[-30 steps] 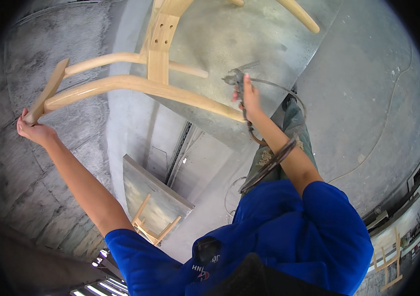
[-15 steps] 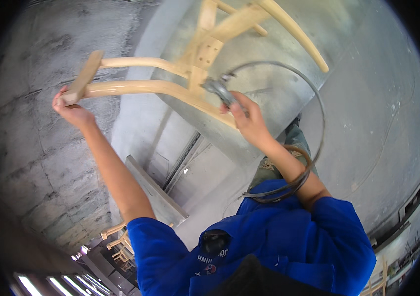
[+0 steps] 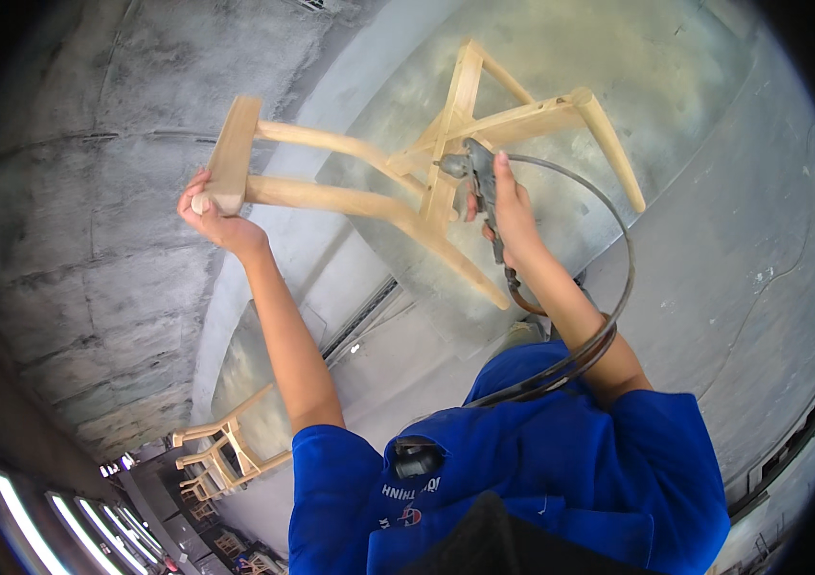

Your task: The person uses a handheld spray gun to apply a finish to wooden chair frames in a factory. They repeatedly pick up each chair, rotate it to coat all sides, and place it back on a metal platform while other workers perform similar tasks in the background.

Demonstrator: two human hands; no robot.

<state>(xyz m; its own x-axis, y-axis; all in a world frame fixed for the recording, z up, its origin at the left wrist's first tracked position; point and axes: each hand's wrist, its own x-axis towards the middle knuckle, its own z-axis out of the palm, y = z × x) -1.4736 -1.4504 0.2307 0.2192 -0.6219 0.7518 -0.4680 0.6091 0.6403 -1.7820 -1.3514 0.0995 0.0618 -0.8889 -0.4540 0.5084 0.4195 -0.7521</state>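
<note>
While the pale wooden chair frame (image 3: 439, 196) hangs tilted at twelve o'clock, apparently assembled, the left hand (image 3: 223, 228) at ten o'clock grasps its end rail (image 3: 233, 158) and the right hand (image 3: 516, 218) at two o'clock clasps a spray gun (image 3: 481, 182); spraying seems unfinished, coverage cannot be told.

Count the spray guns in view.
1: the grey spray gun, held in the right grip. The left grip holds the wooden chair frame instead. No other gun shows, though some may be hidden in the distance.
</note>
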